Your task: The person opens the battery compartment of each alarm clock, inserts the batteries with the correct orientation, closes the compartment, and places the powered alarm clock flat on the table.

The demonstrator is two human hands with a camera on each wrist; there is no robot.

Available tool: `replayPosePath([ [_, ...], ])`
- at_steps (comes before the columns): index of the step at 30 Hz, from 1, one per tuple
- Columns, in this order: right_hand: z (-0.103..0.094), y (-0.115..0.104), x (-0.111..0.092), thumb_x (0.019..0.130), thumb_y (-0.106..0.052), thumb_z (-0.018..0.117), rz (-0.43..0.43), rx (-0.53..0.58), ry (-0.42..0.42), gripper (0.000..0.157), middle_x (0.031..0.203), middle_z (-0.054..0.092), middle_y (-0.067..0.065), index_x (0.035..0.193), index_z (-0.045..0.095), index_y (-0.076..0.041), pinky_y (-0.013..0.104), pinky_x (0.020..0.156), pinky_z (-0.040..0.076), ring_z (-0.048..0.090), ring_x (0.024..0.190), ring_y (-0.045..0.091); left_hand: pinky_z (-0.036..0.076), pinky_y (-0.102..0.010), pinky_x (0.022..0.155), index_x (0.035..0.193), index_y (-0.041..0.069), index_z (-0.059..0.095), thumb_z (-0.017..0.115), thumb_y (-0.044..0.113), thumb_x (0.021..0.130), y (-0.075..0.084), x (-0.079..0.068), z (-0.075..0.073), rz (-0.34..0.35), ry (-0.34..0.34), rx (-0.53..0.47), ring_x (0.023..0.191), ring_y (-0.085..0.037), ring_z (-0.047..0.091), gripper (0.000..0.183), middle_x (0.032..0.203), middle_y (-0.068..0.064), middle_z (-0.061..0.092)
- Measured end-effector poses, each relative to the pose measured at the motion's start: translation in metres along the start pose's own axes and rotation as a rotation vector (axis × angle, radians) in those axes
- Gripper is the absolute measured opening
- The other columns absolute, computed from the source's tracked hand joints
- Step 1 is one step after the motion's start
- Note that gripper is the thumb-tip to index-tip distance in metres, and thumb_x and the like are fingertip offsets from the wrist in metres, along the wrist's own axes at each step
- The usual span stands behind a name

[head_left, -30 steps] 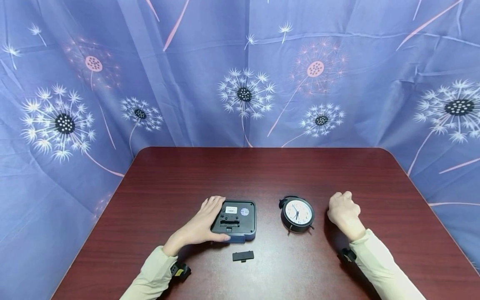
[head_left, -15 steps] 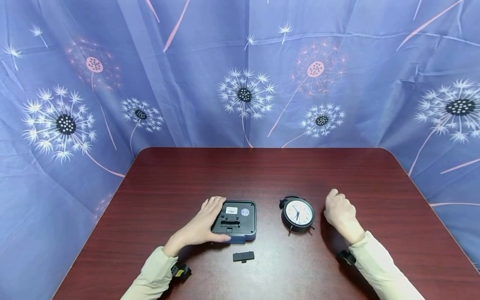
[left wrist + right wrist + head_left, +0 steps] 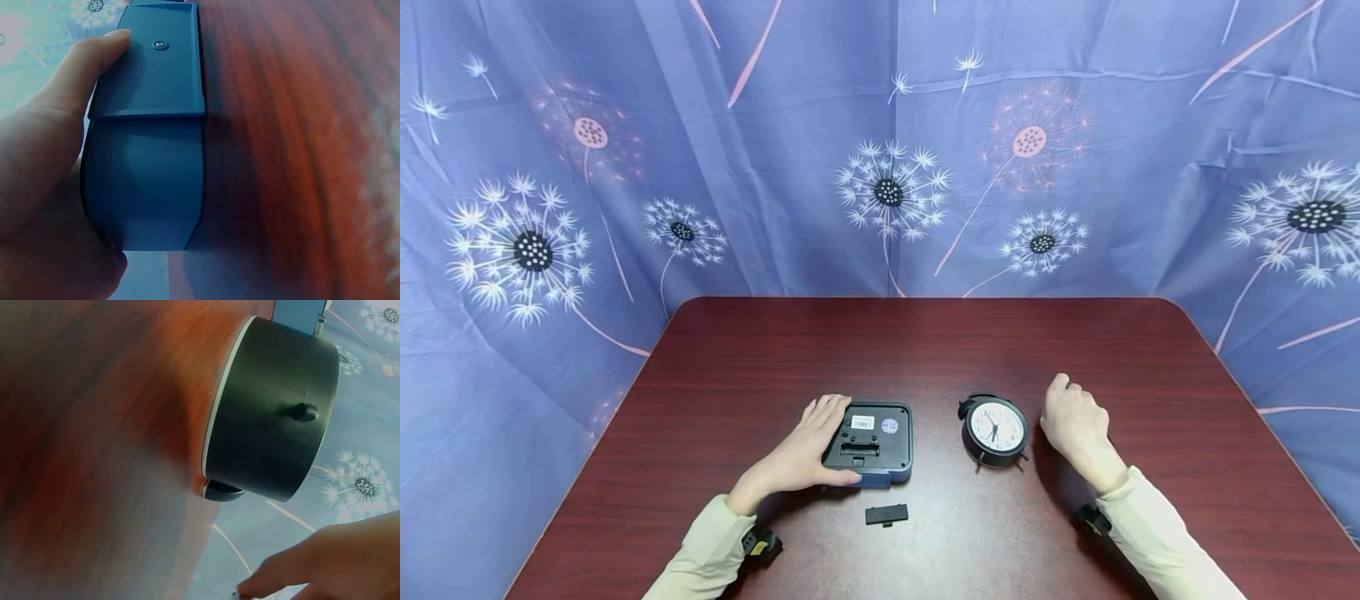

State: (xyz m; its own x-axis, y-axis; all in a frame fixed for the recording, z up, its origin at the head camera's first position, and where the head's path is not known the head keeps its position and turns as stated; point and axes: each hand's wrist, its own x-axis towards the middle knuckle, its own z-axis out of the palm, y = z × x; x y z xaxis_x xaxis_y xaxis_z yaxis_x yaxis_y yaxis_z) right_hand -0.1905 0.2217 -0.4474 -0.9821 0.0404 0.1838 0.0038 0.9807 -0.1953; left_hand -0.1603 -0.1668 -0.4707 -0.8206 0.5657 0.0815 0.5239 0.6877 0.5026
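My left hand [image 3: 802,448] grips the left side of a dark blue square clock [image 3: 891,454], which lies back up on the table. The thumb lies along its near edge and the fingers reach its far corner. On its back are a white barcode label, a round sticker and an uncovered battery slot [image 3: 859,448]. A loose black battery cover [image 3: 887,514] lies just in front. My right hand [image 3: 1075,421], fingers curled, hovers right of a round black alarm clock [image 3: 997,427]. It pinches a small silver-tipped object [image 3: 236,595], mostly hidden.
The round clock stands tilted back on small legs, its white dial up, right of the square clock. Under everything is a dark red wooden table [image 3: 925,333]. A blue curtain [image 3: 775,167] with dandelion prints hangs behind and beside it.
My right hand has moved left and slightly away from me, closer to the round alarm clock. The left hand, square clock and battery cover have stayed put.
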Motion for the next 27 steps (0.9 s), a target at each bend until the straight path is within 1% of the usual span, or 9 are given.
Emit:
replayPosePath([
  [3, 0.0, -0.003, 0.0, 0.083, 0.0, 0.049, -0.014, 0.019, 0.061, 0.011, 0.076, 0.056, 0.035, 0.08, 0.043, 0.008, 0.062, 0.053, 0.047, 0.057, 0.071, 0.051, 0.015, -0.06, 0.117, 0.149, -0.007, 0.024, 0.076, 0.052, 0.074, -0.001, 0.0, 0.0, -0.002, -0.002, 0.001, 0.143, -0.035, 0.026, 0.109, 0.152, -0.024, 0.031],
  [7, 0.0, -0.006, -0.001, 0.084, -0.001, 0.052, -0.071, 0.002, 0.13, 0.013, 0.075, 0.056, 0.035, 0.078, 0.046, 0.009, 0.059, 0.055, 0.048, 0.054, 0.071, 0.05, 0.015, -0.06, 0.117, 0.148, -0.008, 0.024, 0.076, 0.051, 0.074, 0.0, -0.001, 0.0, -0.001, 0.003, -0.005, 0.143, -0.036, 0.025, 0.109, 0.152, -0.025, 0.031],
  [10, 0.0, -0.008, -0.003, 0.088, -0.003, 0.053, -0.082, 0.007, 0.132, 0.016, 0.075, 0.056, 0.033, 0.079, 0.047, 0.009, 0.058, 0.053, 0.048, 0.055, 0.069, 0.05, 0.016, -0.061, 0.116, 0.148, -0.008, 0.025, 0.077, 0.051, 0.073, 0.0, -0.001, 0.001, -0.001, 0.006, 0.0, 0.143, -0.035, 0.027, 0.109, 0.151, -0.024, 0.033],
  [13, -0.001, -0.011, -0.005, 0.092, -0.007, 0.052, -0.067, 0.04, 0.122, 0.019, 0.075, 0.054, 0.031, 0.084, 0.046, 0.009, 0.06, 0.049, 0.046, 0.057, 0.065, 0.051, 0.017, -0.061, 0.116, 0.148, -0.008, 0.025, 0.076, 0.052, 0.073, 0.0, -0.001, 0.002, -0.003, 0.007, 0.008, 0.142, -0.034, 0.027, 0.109, 0.151, -0.022, 0.033],
  [15, -0.002, -0.013, -0.006, 0.093, -0.008, 0.053, -0.075, 0.055, 0.129, 0.019, 0.075, 0.053, 0.03, 0.086, 0.046, 0.008, 0.059, 0.046, 0.045, 0.057, 0.061, 0.051, 0.017, -0.061, 0.116, 0.148, -0.008, 0.025, 0.077, 0.052, 0.073, 0.0, -0.001, 0.002, -0.004, 0.01, 0.008, 0.142, -0.034, 0.027, 0.109, 0.151, -0.022, 0.033],
  [19, -0.003, -0.017, -0.007, 0.093, -0.008, 0.054, -0.112, 0.069, 0.169, 0.018, 0.076, 0.052, 0.028, 0.089, 0.046, 0.007, 0.057, 0.042, 0.043, 0.057, 0.057, 0.051, 0.017, -0.061, 0.116, 0.148, -0.007, 0.025, 0.077, 0.052, 0.073, 0.001, -0.001, 0.002, -0.002, 0.012, 0.011, 0.142, -0.034, 0.027, 0.109, 0.151, -0.022, 0.033],
  [23, -0.005, -0.02, -0.008, 0.092, -0.007, 0.055, -0.13, 0.066, 0.195, 0.016, 0.078, 0.052, 0.027, 0.09, 0.046, 0.006, 0.057, 0.041, 0.043, 0.057, 0.057, 0.051, 0.017, -0.061, 0.116, 0.148, -0.007, 0.025, 0.076, 0.052, 0.073, 0.001, -0.001, 0.002, -0.002, 0.01, 0.015, 0.142, -0.034, 0.027, 0.109, 0.151, -0.022, 0.033],
  [27, -0.007, -0.023, -0.009, 0.09, -0.007, 0.057, -0.129, 0.062, 0.195, 0.016, 0.078, 0.052, 0.027, 0.09, 0.047, 0.006, 0.057, 0.042, 0.043, 0.057, 0.058, 0.051, 0.017, -0.061, 0.116, 0.148, -0.007, 0.025, 0.076, 0.052, 0.073, 0.001, -0.001, 0.002, -0.002, 0.012, 0.012, 0.142, -0.034, 0.027, 0.109, 0.151, -0.022, 0.033],
])
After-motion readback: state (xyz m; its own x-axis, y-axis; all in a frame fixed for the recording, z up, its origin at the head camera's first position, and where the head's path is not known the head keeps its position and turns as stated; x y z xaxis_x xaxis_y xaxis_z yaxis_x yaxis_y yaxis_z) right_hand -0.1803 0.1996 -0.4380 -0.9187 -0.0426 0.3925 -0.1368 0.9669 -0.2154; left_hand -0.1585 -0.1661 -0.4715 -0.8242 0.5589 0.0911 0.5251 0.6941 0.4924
